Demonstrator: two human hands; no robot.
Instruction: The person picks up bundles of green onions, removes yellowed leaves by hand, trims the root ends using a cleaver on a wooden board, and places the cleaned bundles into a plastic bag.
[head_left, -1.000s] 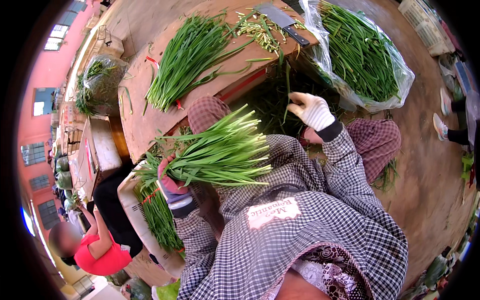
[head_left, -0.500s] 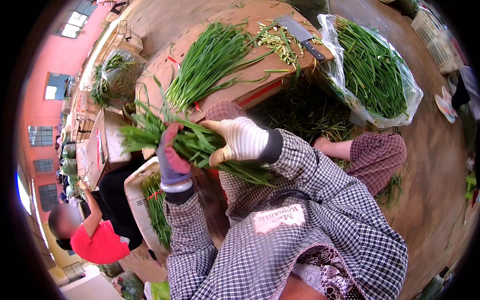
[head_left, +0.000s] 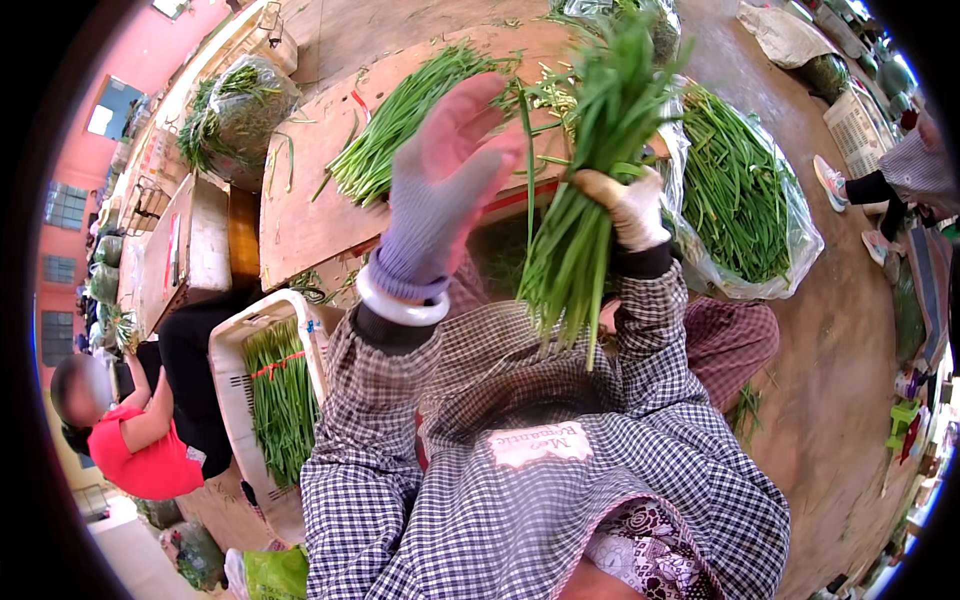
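My right hand [head_left: 632, 207], in a whitish work glove, grips a bunch of garlic chives [head_left: 572, 245] round its middle. The bunch stands nearly upright, its upper end blurred in front of the board and its lower end over my lap. My left hand [head_left: 447, 180], in a purple and pink glove, is raised with fingers apart and holds nothing. Behind it, a loose heap of garlic chives [head_left: 385, 145] lies on the low wooden board [head_left: 300, 215]. Cut pale stem ends [head_left: 552, 95] lie on the board, partly behind the held bunch, which hides most of that corner.
A clear plastic bag [head_left: 805, 240] full of chives stands at the right. On my left is a white plastic crate [head_left: 228, 350] with chives tied by a red band [head_left: 278, 365]. A person in a red top [head_left: 150, 455] sits at far left; another person [head_left: 915, 170] is at far right.
My left hand has let go of the bunch and opened. The bunch has gone from lying sideways between both hands to upright in my right hand, farther right and higher.
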